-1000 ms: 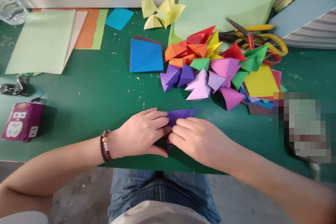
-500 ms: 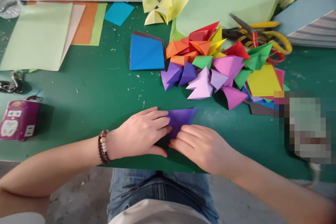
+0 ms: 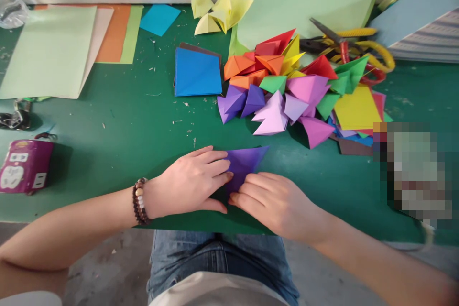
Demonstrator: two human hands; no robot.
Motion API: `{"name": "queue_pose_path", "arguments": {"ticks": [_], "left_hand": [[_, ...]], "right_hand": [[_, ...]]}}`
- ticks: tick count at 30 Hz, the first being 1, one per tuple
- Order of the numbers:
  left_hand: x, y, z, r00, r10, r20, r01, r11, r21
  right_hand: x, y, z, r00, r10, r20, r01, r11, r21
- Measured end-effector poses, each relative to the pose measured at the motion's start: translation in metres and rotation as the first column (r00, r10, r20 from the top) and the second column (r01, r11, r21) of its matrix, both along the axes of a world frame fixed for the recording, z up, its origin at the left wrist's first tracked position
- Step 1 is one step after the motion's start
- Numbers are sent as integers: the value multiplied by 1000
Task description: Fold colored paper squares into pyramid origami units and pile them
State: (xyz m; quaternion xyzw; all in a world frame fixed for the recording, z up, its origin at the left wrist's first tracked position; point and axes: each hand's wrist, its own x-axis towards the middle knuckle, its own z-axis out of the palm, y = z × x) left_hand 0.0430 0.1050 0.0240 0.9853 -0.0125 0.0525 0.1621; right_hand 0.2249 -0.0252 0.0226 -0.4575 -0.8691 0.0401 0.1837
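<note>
Left hand [image 3: 190, 181] and right hand [image 3: 276, 201] press purple paper [image 3: 247, 160] on green table [image 3: 125, 124].

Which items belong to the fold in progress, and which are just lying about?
In use: purple paper, pressed flat by left hand and right hand.
Lying about: pile of folded pieces, yellow folded pieces, blue squares, scissors, pale green sheets, purple power strip.

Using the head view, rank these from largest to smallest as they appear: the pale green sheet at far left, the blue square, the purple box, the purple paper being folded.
1. pale green sheet
2. blue square
3. purple box and purple paper: unsure, the paper is partly covered.
</note>
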Motion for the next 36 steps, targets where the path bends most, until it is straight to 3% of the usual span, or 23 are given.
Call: {"name": "queue_pose_path", "arguments": {"ticks": [6,11,16,18,20,22,25,28,30,34,36], "left_hand": [[0,-1,0,1000,4,6,-4,1000,-8],[0,-1,1,1000,3,-2,-3,1000,-15],[-1,-1,2,1000,6,-5,-6,1000,-4],[-1,-3,3,1000,15,-14,-14,1000,9],[-3,-7,4,999,26,-22,-26,999,28],[-4,-11,5,999,37,-31,-35,998,52],[-5,-17,4,998,41,-41,-36,994,105],[-8,-25,4,998,45,-33,-39,985,167],[-11,-35,6,997,70,-27,-63,977,201],[-18,-65,13,983,178,-52,-156,944,292],[-19,-79,15,968,238,-78,-198,919,342]], "right_hand": [[1,-2,2,999,47,-13,-47,998,-31],[1,-1,-4,996,-81,-26,81,997,12],[-3,-7,-8,994,-81,-66,78,996,-52],[-1,-10,-7,973,-176,-147,165,983,-83],[4,-11,-6,914,-349,-207,337,937,-94],[9,-11,-7,843,-503,-192,493,864,-97],[12,-9,-10,794,-596,-118,586,803,-110],[11,-5,-13,792,-601,-105,590,799,-119],[9,-2,-13,816,-566,-120,550,823,-142],[8,5,-9,904,-394,-169,358,910,-207],[8,9,-8,926,-333,-177,292,930,-225]]}}
